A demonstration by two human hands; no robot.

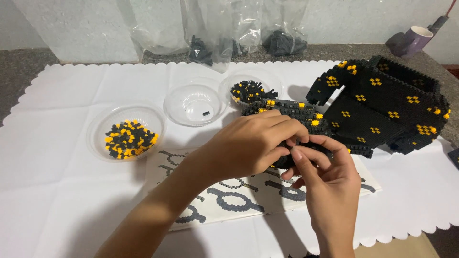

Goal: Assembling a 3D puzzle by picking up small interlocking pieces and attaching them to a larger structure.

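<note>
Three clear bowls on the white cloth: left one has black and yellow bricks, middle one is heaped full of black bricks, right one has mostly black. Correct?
Not quite. In the head view the middle bowl is nearly bare, with only one small black piece in it. The rest holds: the left bowl has black and yellow bricks, and the right bowl has mostly black ones, all on the white cloth.

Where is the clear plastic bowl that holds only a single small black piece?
In the head view, the nearly empty clear plastic bowl sits left of centre on the white scalloped mat, between the bowl of black and yellow bricks and the bowl of mostly black bricks.
</note>
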